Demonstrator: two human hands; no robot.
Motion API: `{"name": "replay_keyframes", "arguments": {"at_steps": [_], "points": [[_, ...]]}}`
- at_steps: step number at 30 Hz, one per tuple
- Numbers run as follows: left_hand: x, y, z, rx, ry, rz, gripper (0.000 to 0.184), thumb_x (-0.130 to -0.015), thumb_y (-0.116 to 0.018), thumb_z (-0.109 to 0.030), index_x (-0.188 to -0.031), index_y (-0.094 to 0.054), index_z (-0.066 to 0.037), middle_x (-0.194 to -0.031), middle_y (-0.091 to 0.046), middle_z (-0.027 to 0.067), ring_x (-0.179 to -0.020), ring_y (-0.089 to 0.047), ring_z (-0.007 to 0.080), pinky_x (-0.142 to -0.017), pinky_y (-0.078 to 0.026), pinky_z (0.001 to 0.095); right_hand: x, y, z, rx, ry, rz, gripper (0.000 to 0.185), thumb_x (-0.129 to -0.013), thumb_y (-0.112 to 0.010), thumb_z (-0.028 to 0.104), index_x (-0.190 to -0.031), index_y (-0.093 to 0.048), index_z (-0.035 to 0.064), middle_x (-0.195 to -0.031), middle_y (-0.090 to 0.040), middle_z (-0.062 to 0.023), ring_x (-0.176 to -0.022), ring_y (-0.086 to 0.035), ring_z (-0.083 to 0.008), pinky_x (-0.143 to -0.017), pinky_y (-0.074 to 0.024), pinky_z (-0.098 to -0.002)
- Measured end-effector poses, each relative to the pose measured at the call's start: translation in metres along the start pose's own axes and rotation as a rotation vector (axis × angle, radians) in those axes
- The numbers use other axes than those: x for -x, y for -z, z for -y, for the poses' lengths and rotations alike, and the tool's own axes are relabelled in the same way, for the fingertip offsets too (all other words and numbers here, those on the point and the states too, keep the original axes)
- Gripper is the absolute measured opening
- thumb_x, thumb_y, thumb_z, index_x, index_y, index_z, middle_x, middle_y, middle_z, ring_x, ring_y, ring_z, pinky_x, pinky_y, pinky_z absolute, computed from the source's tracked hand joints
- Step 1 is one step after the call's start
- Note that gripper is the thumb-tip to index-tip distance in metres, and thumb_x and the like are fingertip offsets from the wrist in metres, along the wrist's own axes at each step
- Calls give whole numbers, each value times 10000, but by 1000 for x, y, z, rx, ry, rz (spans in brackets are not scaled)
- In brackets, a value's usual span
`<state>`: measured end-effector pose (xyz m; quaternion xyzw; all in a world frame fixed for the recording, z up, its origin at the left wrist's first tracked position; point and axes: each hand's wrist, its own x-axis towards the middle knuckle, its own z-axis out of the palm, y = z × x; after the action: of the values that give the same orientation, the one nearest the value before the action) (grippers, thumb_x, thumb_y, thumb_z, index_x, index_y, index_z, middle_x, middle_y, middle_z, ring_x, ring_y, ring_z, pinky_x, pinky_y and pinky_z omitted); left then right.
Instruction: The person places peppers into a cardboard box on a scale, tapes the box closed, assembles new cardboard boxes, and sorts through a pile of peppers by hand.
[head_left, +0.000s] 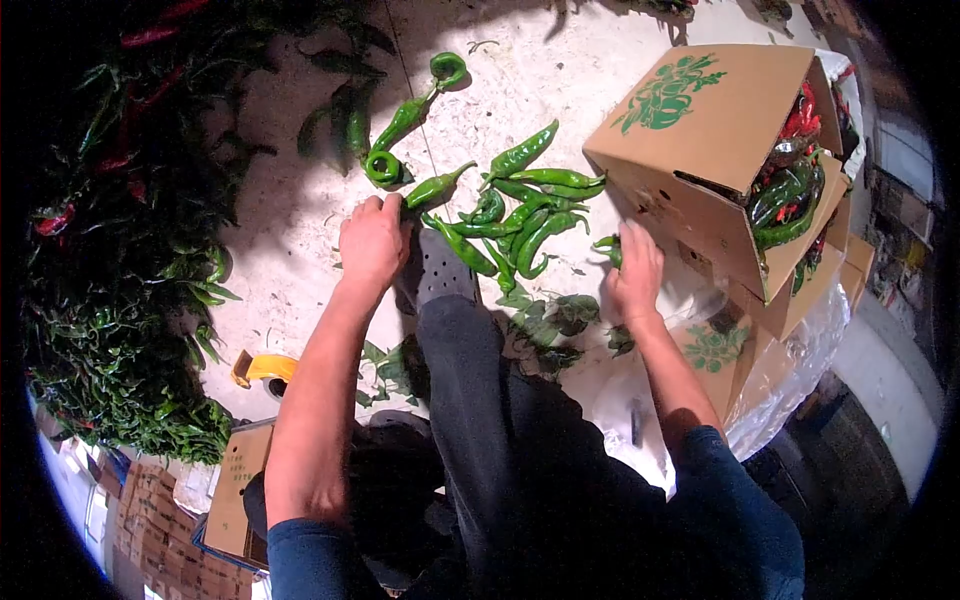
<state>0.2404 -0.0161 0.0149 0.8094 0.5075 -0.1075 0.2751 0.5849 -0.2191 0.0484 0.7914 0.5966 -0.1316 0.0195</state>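
My left hand [375, 243] is closed at the near end of a green chili pepper [436, 188], whose stem points up and to the right. In the fingers of my right hand [637, 272] is another green pepper [606, 246], mostly covered by them. Between the hands, a loose pile of green peppers [525, 222] lies on the pale floor, just beyond my shoe [442, 268]. Curled peppers [400, 122] rest farther out, above my left hand.
A large heap of dark green and red peppers [110, 320] fills the left side. At right, a tilted cardboard box [700, 120] holds red and green peppers, with plastic sheeting [800, 360] below it. A yellow tape dispenser [268, 370] and loose leaves [550, 320] lie on the floor.
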Motion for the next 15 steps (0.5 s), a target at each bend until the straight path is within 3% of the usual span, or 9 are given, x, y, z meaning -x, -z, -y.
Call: {"name": "replay_keyframes", "arguments": {"at_steps": [2,3,6,7,10,11,15], "points": [[-5,-2,-3,-26,-15,-58,374,-832,-719,-212,-1159,-580,-92,-998,-637,149,-935,-641,361,-756,-519,497,5,-11,-17,55,-250,222,642,-764,-514,-33,-1402,-504,39,-1256,-550,-285,-1103,-599,-429,-926,-489,-523],[-6,0,-9,-16,-11,-85,359,-831,-713,-202,-1141,-574,-88,-996,-636,152,-926,-642,365,-750,-521,495,4,-17,-29,73,-293,363,620,-811,-511,-16,-1427,-467,42,-1172,-576,-283,-962,-639,-431,-841,-520,-525],[-10,6,-17,-43,-24,-36,414,-834,-714,-186,-1196,-542,-84,-1008,-630,171,-942,-640,381,-760,-531,486,10,-39,-32,162,-210,283,606,-851,-493,-5,-1450,-418,43,-1191,-568,-289,-1012,-623,-441,-879,-511,-529],[-12,6,-17,-61,-30,0,450,-836,-717,-184,-1233,-529,-85,-1015,-628,179,-955,-638,387,-768,-534,482,10,-41,-33,123,-186,187,541,-856,-558,36,-1383,-436,40,-1168,-573,-273,-1042,-607,-439,-903,-503,-527],[-20,-2,-9,0,79,37,434,-849,-686,-150,-1250,-527,-103,-1027,-623,193,-974,-635,399,-782,-531,498,5,-41,-29,-3,-233,207,439,-806,-655,94,-1221,-521,37,-1133,-577,-234,-1039,-581,-439,-895,-490,-524],[-21,-5,-4,30,70,23,390,-850,-659,-147,-1213,-528,-92,-1013,-621,194,-948,-639,400,-777,-532,503,5,-38,-26,-97,-286,183,340,-789,-670,73,-1097,-533,30,-1086,-563,-216,-1017,-569,-440,-869,-494,-491],[-11,19,5,177,79,-59,320,-850,-588,-126,-1156,-532,-52,-1020,-624,217,-908,-639,412,-774,-529,518,-33,1,24,-342,84,-22,357,-738,-669,-35,-1067,-545,28,-1047,-541,-207,-996,-564,-435,-844,-486,-468]]}}
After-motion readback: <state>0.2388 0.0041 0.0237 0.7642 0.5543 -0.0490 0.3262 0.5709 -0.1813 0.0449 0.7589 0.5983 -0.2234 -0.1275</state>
